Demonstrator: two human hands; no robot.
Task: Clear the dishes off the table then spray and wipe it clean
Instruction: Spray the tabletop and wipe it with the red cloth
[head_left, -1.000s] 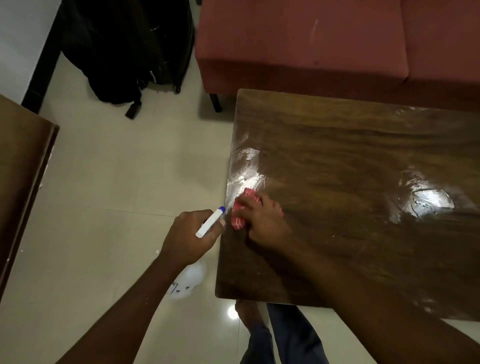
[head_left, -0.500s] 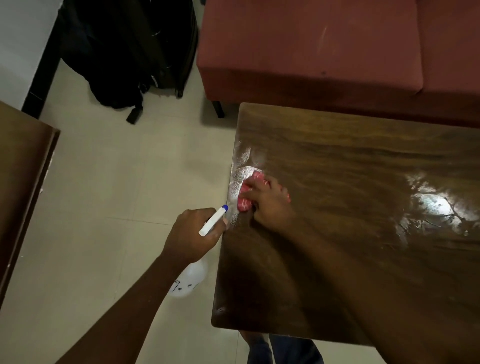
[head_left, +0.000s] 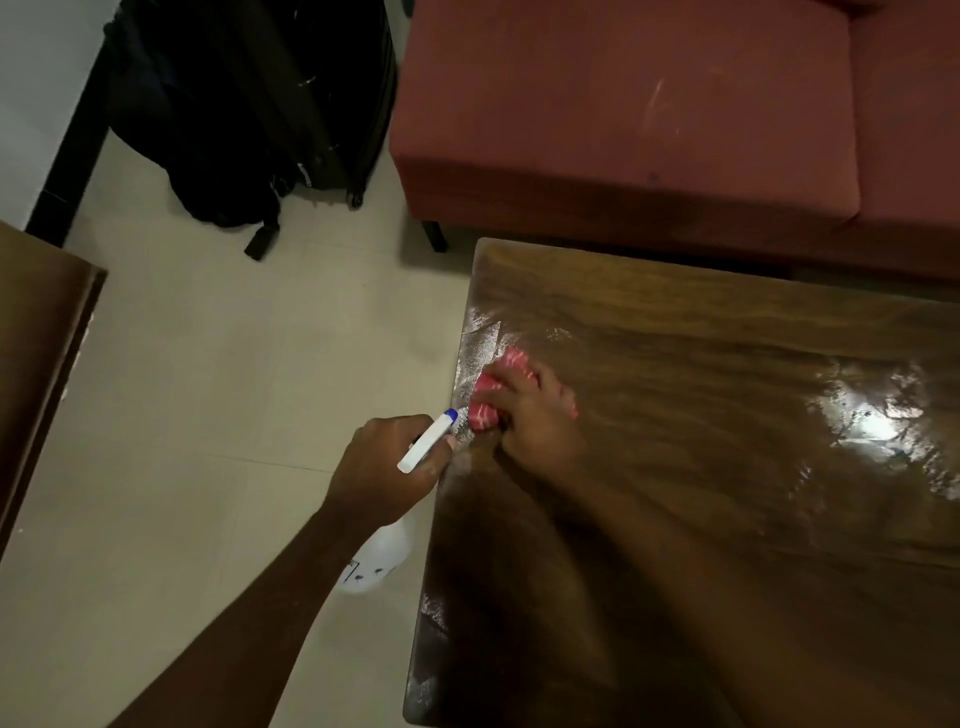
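A dark wooden table (head_left: 727, 545) fills the right half of the head view, its top wet and shiny near the left edge and at the right. My right hand (head_left: 535, 415) presses a crumpled red cloth (head_left: 493, 389) against the tabletop close to the left edge. My left hand (head_left: 384, 467) grips a white spray bottle (head_left: 379, 561) by its neck, just off the table's left edge. The bottle's white nozzle with a blue tip (head_left: 428, 439) points toward the cloth. No dishes show on the table.
A red sofa (head_left: 649, 119) stands behind the table. Black bags (head_left: 249, 104) lie on the pale tiled floor (head_left: 208, 415) at the back left. Another wooden piece of furniture (head_left: 36, 364) shows at the left edge.
My right hand moved the cloth away along the table's left edge, then back a little toward the bottle. The left hand with the bottle stayed roughly in place.
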